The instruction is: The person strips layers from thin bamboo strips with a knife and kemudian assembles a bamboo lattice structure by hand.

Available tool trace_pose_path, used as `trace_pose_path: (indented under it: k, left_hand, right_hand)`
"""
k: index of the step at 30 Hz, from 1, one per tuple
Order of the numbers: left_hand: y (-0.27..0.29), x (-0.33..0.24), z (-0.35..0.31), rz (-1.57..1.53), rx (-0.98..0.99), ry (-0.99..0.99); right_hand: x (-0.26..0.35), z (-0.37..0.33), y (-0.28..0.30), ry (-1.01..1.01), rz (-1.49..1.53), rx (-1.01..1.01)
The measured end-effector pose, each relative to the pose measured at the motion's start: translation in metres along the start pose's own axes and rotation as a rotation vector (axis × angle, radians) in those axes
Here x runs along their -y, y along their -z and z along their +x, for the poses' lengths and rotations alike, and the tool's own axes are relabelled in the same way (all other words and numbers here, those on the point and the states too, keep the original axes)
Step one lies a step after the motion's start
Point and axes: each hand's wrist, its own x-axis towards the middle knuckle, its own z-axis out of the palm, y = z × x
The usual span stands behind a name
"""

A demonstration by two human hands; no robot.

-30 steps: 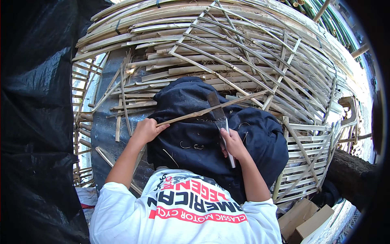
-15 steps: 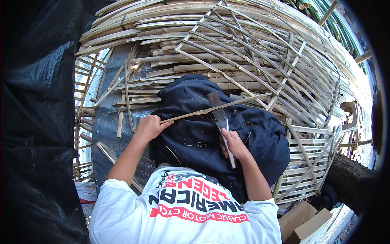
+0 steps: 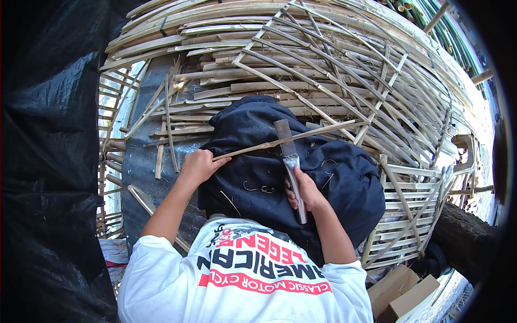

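Observation:
My left hand (image 3: 197,167) grips the near end of a long thin bamboo strip (image 3: 301,136) that runs up to the right across a dark navy cloth (image 3: 344,177) spread over my lap. In my right hand (image 3: 305,190) is a knife (image 3: 288,152) with a pale handle, its flat rusty blade pointing away from me and crossing the strip near its middle. Small curled shavings lie on the cloth between my hands.
A large pile of split bamboo strips and woven bamboo frames (image 3: 334,70) fills the ground ahead and to the right. Black plastic sheeting (image 3: 48,161) covers the left side. Cardboard boxes (image 3: 401,290) sit at the lower right beside a dark log (image 3: 463,242).
The view has shifted slightly. Both hands keep their grips, and the strip and knife stay crossed over the cloth in nearly the same place.

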Motion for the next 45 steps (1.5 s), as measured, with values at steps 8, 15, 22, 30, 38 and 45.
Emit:
trace_pose_path:
  k: [8,15,22,30,38,45]
  left_hand:
    - [0.004,-0.011,0.001,-0.015,0.052,0.047]
    - [0.007,-0.01,0.003,-0.048,0.055,0.017]
    - [0.007,-0.014,0.003,-0.018,0.047,0.031]
    - [0.01,-0.013,-0.001,-0.018,0.057,0.044]
    - [0.007,-0.018,0.0,0.018,0.027,0.025]
    - [-0.002,-0.012,-0.005,0.037,-0.057,-0.004]
  right_hand:
    - [-0.007,0.008,-0.016,0.14,-0.132,-0.197]
    - [-0.002,0.003,-0.008,0.06,-0.155,-0.09]
    - [-0.006,0.007,-0.018,0.208,-0.357,-0.237]
    - [-0.002,0.007,-0.01,0.024,-0.073,-0.069]
    - [-0.006,0.009,-0.02,0.251,-0.403,-0.283]
    - [-0.005,0.009,-0.012,0.085,-0.191,-0.099]
